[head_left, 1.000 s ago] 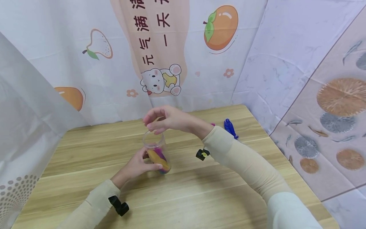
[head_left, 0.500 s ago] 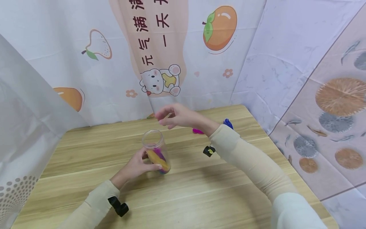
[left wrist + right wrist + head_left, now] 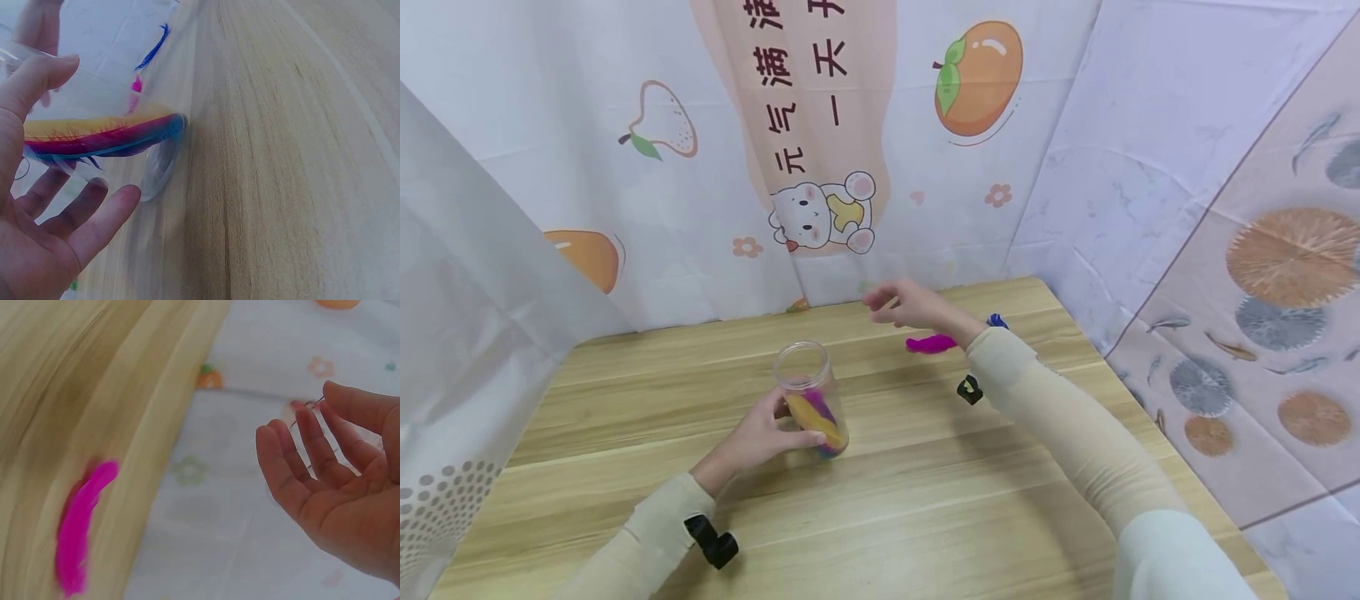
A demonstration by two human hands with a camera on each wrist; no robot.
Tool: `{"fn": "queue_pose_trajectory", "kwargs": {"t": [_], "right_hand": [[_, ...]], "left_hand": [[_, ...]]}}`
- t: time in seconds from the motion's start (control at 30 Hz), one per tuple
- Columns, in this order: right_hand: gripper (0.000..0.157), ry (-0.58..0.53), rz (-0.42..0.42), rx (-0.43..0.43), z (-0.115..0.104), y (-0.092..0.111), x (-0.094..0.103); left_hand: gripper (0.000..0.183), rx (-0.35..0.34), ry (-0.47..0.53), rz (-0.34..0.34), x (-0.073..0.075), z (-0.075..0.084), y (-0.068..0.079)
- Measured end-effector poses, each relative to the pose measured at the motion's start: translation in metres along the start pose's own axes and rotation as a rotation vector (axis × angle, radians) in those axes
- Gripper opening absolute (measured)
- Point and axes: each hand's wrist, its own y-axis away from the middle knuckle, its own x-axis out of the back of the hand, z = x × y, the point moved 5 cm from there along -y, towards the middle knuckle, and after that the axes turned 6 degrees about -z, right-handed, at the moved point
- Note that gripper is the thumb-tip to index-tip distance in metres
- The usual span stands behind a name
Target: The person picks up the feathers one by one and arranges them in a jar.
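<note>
Fingers and thumb of my left hand (image 3: 760, 435) grip the lower part of a clear open-topped jar (image 3: 837, 402), which stands tilted slightly on the table. Inside it lie yellow, magenta and blue feathers (image 3: 103, 139), pressed along the wall. My right hand (image 3: 913, 306) is raised over the table's back edge, its fingers loosely bent with nothing between them. Just to the right of that hand lies a magenta feather (image 3: 929, 343), which also shows in the right wrist view. A blue feather (image 3: 997, 321) is beyond it, partly hidden by the right forearm.
The wooden table (image 3: 925, 500) ends at a white printed curtain (image 3: 700, 275) behind it. Another patterned curtain (image 3: 1195, 333) hangs along the right side. Black wrist mounts (image 3: 709, 540) sit on both sleeves.
My right hand has moved away from the jar's mouth, to the right and toward the magenta feather, uncovering it. The left hand and jar have stayed in place.
</note>
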Motion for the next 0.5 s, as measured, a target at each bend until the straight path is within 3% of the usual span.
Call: {"fn": "queue_pose_trajectory", "kwargs": {"t": [0.27,0.5], "right_hand": [[0.033,0.202,0.018,0.004,0.039,-0.004,0.01],[0.038,0.356,0.003,-0.054,0.071,-0.001,0.017]], "left_hand": [[0.078,0.058,0.009,-0.011,0.0,0.0,0.0],[0.077,0.046,-0.001,-0.002,0.0,0.0,0.0]]}}
